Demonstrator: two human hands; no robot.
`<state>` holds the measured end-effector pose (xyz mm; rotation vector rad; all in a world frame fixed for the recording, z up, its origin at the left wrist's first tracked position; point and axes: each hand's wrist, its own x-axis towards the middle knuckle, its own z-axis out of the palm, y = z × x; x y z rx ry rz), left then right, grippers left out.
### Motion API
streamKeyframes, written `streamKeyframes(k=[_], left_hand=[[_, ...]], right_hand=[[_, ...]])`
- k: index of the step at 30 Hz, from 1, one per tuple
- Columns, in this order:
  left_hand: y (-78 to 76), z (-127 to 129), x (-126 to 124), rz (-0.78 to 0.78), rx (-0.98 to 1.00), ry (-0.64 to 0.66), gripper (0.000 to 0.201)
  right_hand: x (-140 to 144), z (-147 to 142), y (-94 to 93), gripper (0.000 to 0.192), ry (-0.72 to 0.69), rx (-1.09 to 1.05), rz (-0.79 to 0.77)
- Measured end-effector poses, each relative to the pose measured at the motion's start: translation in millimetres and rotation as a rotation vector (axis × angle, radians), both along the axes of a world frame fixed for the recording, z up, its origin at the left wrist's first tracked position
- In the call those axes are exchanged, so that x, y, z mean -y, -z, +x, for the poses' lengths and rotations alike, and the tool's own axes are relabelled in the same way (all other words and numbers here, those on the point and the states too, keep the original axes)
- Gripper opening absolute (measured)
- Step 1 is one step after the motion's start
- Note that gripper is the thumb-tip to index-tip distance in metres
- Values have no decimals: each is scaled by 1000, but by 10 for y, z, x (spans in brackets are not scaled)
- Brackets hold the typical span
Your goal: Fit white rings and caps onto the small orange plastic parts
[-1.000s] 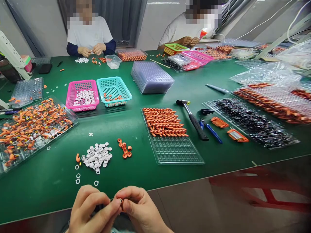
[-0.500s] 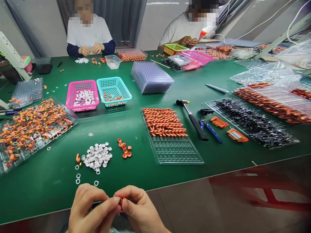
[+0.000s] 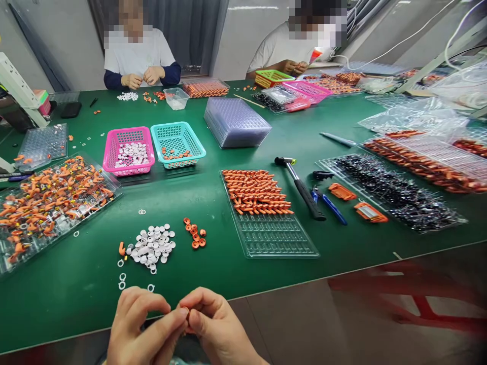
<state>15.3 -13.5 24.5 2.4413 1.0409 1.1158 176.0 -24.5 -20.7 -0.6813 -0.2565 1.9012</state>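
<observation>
At the table's near edge, my left hand (image 3: 148, 327) and my right hand (image 3: 216, 324) meet, fingertips pinched together on a small orange part (image 3: 186, 310). Most of that part is hidden by the fingers. Just beyond lie a heap of white discs (image 3: 154, 246) and a small group of orange round caps (image 3: 195, 236). Several white rings (image 3: 122, 285) and one curved orange piece (image 3: 122, 248) are left of the heap. To the right, a clear plastic tray (image 3: 277, 243) holds rows of orange pieces (image 3: 254, 192) in its far half.
A pink basket (image 3: 104, 161) and a turquoise basket (image 3: 203, 150) stand mid-table beside stacked clear trays (image 3: 236, 121). A hammer (image 3: 304, 195), blue-handled pliers (image 3: 334, 209) and black wired parts (image 3: 391, 187) lie right. Loose orange pieces (image 3: 57, 197) cover a left tray. Two people sit opposite.
The orange part has turned slightly between my fingertips, so a bit more of its rounded top shows. Both hands stay in nearly the same place.
</observation>
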Motion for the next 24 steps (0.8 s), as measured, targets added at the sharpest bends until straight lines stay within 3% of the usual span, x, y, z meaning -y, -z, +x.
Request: streamKeyframes(k=[3,6,11,17,24], left_hand=[[46,-13,-14,-164,68,-8,27],[98,-40,-54,-272,98,76,27],[80,-69,-93,-317,64,133,23],[30,-61,-85,-421,105,152,22],[163,-41,-13,-385,235,236,20]], right_hand=[[-39,58,-50,27,-28,42,36],[-76,121,-114,29,-110,96,57],[-127,210,-186,35,-225,218,121],[-171,296,-297,39,-396,408,309],[-40,188,-197,44,-356,329,317]])
